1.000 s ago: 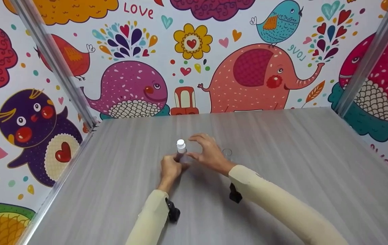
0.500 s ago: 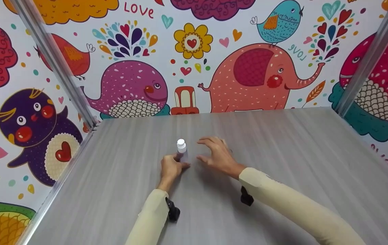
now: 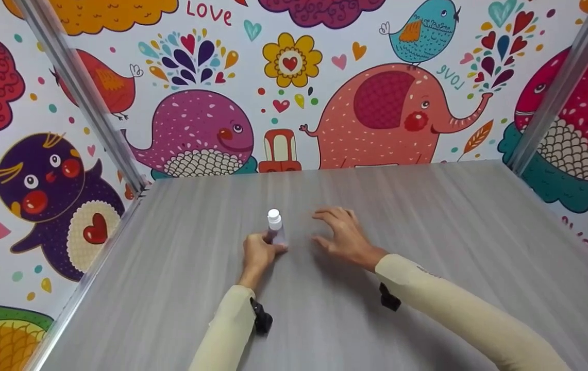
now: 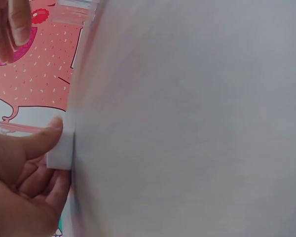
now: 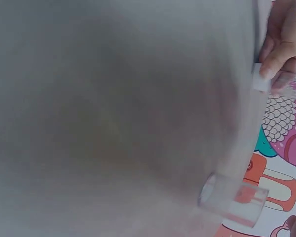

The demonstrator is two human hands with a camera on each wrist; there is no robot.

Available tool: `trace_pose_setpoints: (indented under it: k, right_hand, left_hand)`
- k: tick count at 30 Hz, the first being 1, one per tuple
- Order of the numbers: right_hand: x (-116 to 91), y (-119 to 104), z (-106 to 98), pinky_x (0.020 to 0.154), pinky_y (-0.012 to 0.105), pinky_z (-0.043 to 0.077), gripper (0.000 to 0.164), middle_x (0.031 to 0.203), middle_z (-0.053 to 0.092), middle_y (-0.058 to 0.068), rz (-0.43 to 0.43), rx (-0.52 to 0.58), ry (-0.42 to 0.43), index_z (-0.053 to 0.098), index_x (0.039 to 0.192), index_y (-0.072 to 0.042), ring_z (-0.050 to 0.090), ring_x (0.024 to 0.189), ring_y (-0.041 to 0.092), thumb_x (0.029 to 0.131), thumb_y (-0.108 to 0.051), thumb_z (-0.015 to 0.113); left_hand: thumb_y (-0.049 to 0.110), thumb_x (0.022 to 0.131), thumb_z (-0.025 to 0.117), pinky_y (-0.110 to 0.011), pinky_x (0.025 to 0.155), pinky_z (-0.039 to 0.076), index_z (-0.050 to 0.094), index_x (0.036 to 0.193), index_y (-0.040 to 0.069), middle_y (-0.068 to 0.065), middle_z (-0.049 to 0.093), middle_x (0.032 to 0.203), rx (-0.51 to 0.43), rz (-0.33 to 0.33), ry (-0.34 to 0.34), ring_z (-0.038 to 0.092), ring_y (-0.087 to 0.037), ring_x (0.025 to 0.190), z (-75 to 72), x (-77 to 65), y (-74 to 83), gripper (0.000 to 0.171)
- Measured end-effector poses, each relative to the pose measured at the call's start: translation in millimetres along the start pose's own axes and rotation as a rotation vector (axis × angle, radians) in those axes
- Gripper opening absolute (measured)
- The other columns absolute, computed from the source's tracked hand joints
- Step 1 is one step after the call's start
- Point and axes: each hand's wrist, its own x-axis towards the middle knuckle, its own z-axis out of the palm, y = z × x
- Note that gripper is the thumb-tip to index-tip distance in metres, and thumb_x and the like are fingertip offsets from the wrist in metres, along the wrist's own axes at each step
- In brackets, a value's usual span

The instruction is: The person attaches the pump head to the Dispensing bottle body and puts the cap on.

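My left hand [image 3: 260, 255] holds the lower part of a small upright bottle [image 3: 275, 226] with a white top. In the left wrist view, thumb and fingers are on the white bottom part of the bottle [image 4: 61, 150], close to the table; a clear part rises above it. To the right, my right hand [image 3: 345, 237] hovers with bent, spread fingers and nothing in them. A clear cylindrical cup [image 5: 232, 200] stands on the table near that hand, also partly visible as clear plastic [image 4: 74, 12] in the left wrist view. In the head view the hand hides it.
The grey wood-grain table [image 3: 427, 216] reaches back to a wall [image 3: 283, 103] printed with cartoon animals. Metal posts [image 3: 82, 98] stand at the table's far corners. A black wrist camera [image 3: 261, 316] sits on each sleeve.
My right hand has moved away from the bottle to the right, and now covers the clear cup in the head view. The left hand and bottle have stayed in place.
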Motion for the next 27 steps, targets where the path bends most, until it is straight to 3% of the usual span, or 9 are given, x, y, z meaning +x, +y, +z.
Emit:
trace_pose_setpoints:
  k: [7, 17, 27]
  right_hand:
    - [-6, 9, -4, 0.101, 0.050, 0.044, 0.054, 0.131, 0.064, 0.011, -0.021, -0.018, 0.035, 0.063, 0.129, -0.006, 0.057, 0.121, 0.029, 0.081, -0.019, 0.084]
    - [-17, 20, -11, 0.105, 0.053, 0.044, 0.057, 0.134, 0.061, 0.015, 0.104, 0.013, -0.006, 0.058, 0.133, -0.001, 0.056, 0.124, 0.032, 0.083, -0.016, 0.081]
    - [-27, 28, -15, 0.107, 0.051, 0.044, 0.063, 0.142, 0.052, 0.014, 0.298, 0.144, -0.067, 0.050, 0.141, -0.004, 0.052, 0.132, 0.031, 0.086, -0.019, 0.078]
  left_hand:
    - [0.002, 0.070, 0.086, -0.046, 0.090, 0.054, 0.075, 0.099, -0.008, -0.024, 0.075, 0.102, -0.029, -0.012, -0.004, 0.071, -0.031, 0.095, 0.0, 0.0, 1.0, 0.032]
    - [0.004, 0.068, 0.087, -0.040, 0.078, 0.054, 0.077, 0.092, -0.006, -0.020, 0.077, 0.090, 0.012, 0.002, 0.018, 0.064, -0.021, 0.077, -1.3, 2.0, 0.0, 0.027]
    - [0.004, 0.070, 0.086, -0.044, 0.082, 0.054, 0.077, 0.096, -0.005, -0.020, 0.077, 0.095, 0.012, -0.029, 0.000, 0.065, -0.022, 0.080, -0.2, -0.6, 2.4, 0.029]
